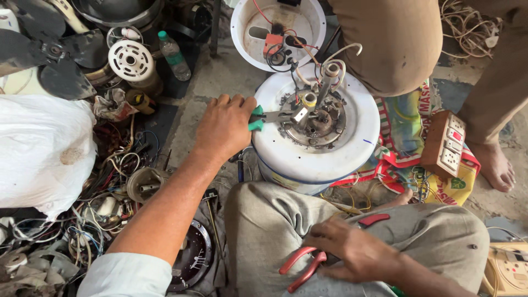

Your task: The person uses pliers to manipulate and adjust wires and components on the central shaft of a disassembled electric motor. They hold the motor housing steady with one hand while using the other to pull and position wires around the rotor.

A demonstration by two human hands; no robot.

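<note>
Red-handled pliers [301, 267]; white motor housing [316, 129], core exposed

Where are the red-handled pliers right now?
The red-handled pliers are low in the head view, in the right hand resting on the person's grey-trousered lap.

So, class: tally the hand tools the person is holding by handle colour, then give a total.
Green-handled pliers, in the left hand: 1
Red-handled pliers, in the right hand: 1
Total: 2
</note>
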